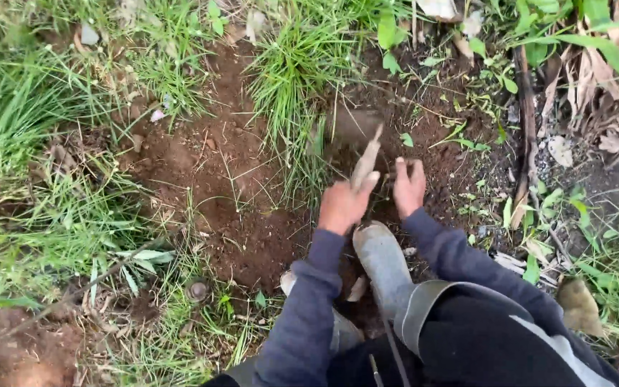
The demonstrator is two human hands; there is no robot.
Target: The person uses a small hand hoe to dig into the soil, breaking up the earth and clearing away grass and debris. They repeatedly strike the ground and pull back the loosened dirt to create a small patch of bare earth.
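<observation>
A grey boot (383, 261) stands at 6 o'clock; just beyond it the left hand (343, 204) is closed round a pale root (365, 165) pointing to 12; the right hand (409, 188), fingers curled, presses the soil (216, 172); grass (291, 68) at 11.

Muddy stick (365, 163), tilted, in soil

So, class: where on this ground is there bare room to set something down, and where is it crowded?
Free: the bare soil patch between the grass tuft and left-side grass. Crowded: around the left hand, its stick, the right hand and the boot.
</observation>
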